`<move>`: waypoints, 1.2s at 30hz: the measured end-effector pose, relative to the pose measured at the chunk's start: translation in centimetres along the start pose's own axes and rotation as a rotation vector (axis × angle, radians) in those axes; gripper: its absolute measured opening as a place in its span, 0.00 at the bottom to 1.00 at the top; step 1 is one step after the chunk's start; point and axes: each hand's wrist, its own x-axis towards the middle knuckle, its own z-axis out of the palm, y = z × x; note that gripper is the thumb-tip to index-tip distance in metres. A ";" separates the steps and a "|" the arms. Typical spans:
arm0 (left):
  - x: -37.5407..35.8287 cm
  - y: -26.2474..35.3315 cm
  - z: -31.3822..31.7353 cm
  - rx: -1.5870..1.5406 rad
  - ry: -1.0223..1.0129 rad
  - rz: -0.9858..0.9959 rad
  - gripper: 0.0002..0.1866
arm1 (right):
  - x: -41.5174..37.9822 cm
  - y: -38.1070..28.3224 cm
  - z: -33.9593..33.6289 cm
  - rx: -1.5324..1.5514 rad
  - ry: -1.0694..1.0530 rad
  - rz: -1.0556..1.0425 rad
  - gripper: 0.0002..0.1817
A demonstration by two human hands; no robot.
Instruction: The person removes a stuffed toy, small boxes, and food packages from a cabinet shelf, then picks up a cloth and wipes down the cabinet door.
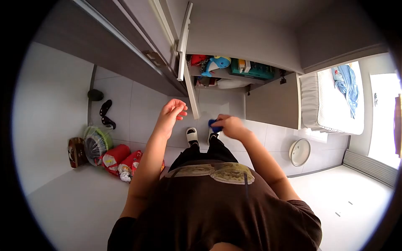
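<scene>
My left hand (171,113) is raised in front of the cupboard's narrow open door (182,46). Its fingers are loosely curled and a little apart, with nothing visible in them. Lower and to the right, my right hand (231,126) grips a small dark-blue object (215,125); its kind is too blurred to make out, and part of it is covered by the fingers. It hangs above my slippered foot. Ahead of both hands is the open cupboard, where a blue plush toy (219,63) and a green box (260,71) sit on a shelf (234,76).
The cupboard's right door (274,100) stands open beside a bed (324,100). A round basin (300,152) is on the tiled floor to the right. At left are red bags (116,158), a bagged green tub (97,142) and dark slippers (106,108).
</scene>
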 end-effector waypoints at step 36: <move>1.5 -1.3 4.1 1.098 -0.222 0.330 0.16 | 23.0 2.7 -5.3 -0.468 0.515 0.129 0.28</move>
